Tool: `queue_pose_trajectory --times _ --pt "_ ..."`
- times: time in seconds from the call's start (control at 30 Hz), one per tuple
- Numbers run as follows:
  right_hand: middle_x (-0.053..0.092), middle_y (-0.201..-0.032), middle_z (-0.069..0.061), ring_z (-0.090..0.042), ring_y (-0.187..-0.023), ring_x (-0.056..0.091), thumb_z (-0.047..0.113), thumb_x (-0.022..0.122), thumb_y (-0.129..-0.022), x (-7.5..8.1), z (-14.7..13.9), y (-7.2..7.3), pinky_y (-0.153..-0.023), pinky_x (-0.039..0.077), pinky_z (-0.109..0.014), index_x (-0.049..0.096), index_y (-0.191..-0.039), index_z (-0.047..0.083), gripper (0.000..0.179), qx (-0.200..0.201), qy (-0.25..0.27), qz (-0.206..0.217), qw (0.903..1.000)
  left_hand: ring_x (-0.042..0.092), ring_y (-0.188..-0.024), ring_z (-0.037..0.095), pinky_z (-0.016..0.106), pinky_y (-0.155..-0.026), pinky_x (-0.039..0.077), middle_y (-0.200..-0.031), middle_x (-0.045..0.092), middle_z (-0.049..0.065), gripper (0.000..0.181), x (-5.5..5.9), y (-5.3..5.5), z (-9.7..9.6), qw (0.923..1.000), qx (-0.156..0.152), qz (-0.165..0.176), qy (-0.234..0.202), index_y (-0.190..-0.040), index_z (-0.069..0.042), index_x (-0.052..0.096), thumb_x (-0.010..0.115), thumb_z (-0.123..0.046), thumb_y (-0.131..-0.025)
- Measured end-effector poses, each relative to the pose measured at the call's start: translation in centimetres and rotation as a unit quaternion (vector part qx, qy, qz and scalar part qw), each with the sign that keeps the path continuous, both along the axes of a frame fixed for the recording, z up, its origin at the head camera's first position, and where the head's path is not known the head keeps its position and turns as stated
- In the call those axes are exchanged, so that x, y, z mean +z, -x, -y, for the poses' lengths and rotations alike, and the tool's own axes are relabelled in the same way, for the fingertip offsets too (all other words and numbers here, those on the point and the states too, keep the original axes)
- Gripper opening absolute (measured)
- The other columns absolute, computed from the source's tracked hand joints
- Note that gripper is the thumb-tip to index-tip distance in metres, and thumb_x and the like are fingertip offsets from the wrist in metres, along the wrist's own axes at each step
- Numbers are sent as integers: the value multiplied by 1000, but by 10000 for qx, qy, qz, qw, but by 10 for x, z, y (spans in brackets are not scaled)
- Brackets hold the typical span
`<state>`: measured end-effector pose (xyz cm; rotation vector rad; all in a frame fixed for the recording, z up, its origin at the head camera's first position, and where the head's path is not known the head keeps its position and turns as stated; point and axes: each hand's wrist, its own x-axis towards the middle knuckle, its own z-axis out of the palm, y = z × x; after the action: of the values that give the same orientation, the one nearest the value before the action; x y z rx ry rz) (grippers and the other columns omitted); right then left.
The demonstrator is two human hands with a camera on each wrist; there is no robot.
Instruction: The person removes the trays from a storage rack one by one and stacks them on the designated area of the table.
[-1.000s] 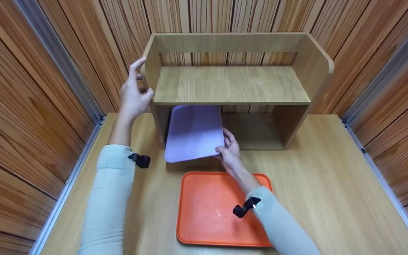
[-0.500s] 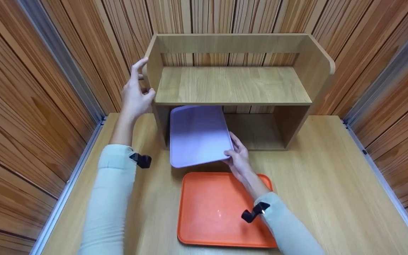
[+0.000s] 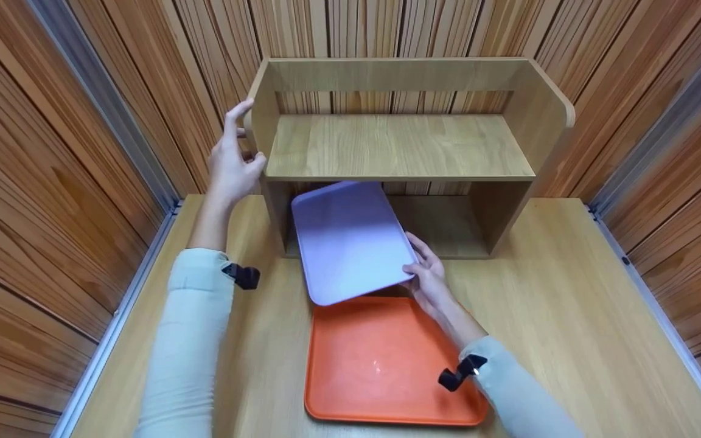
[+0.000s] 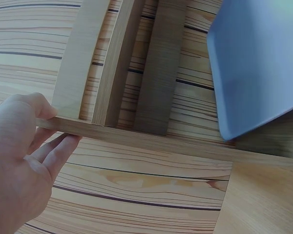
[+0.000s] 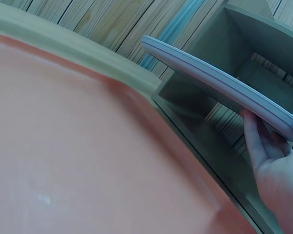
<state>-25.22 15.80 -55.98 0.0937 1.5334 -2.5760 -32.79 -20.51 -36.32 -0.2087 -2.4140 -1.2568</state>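
A purple tray (image 3: 353, 243) is held tilted, its far end inside the lower left of the wooden shelf (image 3: 399, 146) and its near end out over the orange tray. My right hand (image 3: 431, 283) pinches its near right corner, thumb on top and fingers beneath. In the right wrist view, those fingers press on the underside of the purple tray (image 5: 219, 83). My left hand (image 3: 233, 161) grips the shelf's left side panel. The left wrist view shows the thumb of the left hand (image 4: 24, 156) on one face of that panel and the fingers on the other.
An orange tray (image 3: 387, 371) lies flat on the wooden table (image 3: 569, 316) in front of the shelf. Wood-patterned walls (image 3: 52, 152) stand at both sides and behind, with metal rails (image 3: 113, 310) along the side edges.
My right hand has drawn the purple tray toward me and to the right, turning it, so its near end now overlaps the orange tray's far edge. The left hand stays on the shelf panel.
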Motion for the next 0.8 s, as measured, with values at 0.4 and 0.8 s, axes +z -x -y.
queue_pose_trajectory --times 0.4,0.8 --pt "71 -136 -2 -14 -100 77 -17 42 -103 2 -41 -4 -74 70 -31 37 -175 6 76 63 -58 23 10000 71 -129 37 42 -92 64 -159 59 24 84 0 1 0 10000 -58 -55 -25 -173 -35 33 60 5 -104" --pt "77 -128 -2 -15 -102 80 -17 41 -103 5 -86 2 -77 71 -32 45 -171 7 73 380 -273 -104 9989 74 -122 41 50 -98 67 -158 59 25 86 1 0 -1 9999 -41 29 -94 -173 -36 32 60 6 -103"
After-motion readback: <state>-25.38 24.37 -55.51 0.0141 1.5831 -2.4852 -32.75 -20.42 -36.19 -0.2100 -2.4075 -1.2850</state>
